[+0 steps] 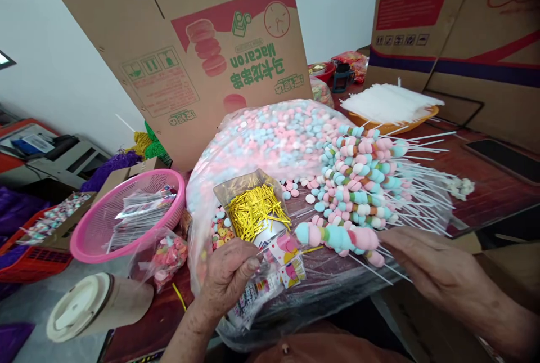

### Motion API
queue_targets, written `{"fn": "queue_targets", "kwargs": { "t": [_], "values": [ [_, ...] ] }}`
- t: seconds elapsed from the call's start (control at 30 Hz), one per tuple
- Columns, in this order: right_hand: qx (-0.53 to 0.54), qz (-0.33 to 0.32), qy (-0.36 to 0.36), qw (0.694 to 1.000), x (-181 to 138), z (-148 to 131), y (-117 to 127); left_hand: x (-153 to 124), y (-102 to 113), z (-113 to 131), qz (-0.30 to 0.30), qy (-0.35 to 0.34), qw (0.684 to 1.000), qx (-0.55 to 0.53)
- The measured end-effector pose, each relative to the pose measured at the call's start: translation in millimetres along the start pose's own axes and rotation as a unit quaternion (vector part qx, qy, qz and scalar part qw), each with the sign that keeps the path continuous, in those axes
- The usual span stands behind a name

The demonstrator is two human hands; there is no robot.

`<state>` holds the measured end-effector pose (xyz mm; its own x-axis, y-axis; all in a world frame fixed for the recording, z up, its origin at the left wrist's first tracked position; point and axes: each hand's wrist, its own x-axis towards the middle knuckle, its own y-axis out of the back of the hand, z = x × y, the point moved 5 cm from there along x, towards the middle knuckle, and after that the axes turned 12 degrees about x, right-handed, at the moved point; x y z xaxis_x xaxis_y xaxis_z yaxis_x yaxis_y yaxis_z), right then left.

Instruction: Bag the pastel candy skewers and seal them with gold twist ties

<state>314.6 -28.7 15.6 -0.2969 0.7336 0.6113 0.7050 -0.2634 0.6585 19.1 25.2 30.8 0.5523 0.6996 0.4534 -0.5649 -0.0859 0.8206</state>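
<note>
My left hand (231, 273) is closed, thumb against fingers, on a small clear plastic bag (280, 256) with a colourful print. My right hand (442, 273) reaches in from the right, fingers long and together at the lower end of a candy skewer (340, 237). Its pink, blue and green sweets point left towards the bag; its stick is hidden behind my fingers. Just beyond lies a heap of similar candy skewers (363, 177), white sticks pointing right. Gold twist ties (257, 211) fill an open pouch beside my left hand.
A big clear bag of pastel candies (274, 126) covers the table's middle. A pink basket (179, 200) with flat packets and a lidded paper cup (130, 298) stand left. White sticks lie in a yellow basket (434, 111). Cardboard boxes (139, 25) rise behind; a phone (506, 157) lies right.
</note>
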Motion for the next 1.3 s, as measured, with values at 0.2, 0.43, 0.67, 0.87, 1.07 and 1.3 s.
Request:
{"fn": "queue_targets", "kwargs": {
  "t": [0.2, 0.43, 0.67, 0.87, 1.07, 1.3],
  "values": [
    [0.028, -0.065, 0.033, 0.997, -2.5, -6.2, -18.5, 6.3, 3.2, 2.3, -0.052, -0.038, 0.996, 0.065],
    [0.054, -0.111, -0.002, 0.992, -4.0, -3.4, -26.5, 34.8, 11.9, 0.5, -0.138, -0.111, 0.97, 0.168],
    [0.071, -0.071, -0.007, 0.995, -3.8, -4.6, -26.9, 40.9, 9.0, 5.3, -0.152, -0.108, 0.976, 0.112],
    [0.11, -0.075, -0.009, 0.991, 2.5, -15.2, -36.1, 53.2, 4.4, 8.4, -0.165, -0.134, 0.96, 0.182],
    [0.246, -0.071, -0.104, 0.961, 9.0, -28.2, -76.8, 69.3, 17.7, 9.2, -0.047, -0.068, 0.973, 0.215],
    [0.313, -0.051, -0.174, 0.932, 17.4, -40.7, -103.6, 28.9, -3.8, -18.5, 0.232, 0.337, 0.864, -0.294]
  ]
}}
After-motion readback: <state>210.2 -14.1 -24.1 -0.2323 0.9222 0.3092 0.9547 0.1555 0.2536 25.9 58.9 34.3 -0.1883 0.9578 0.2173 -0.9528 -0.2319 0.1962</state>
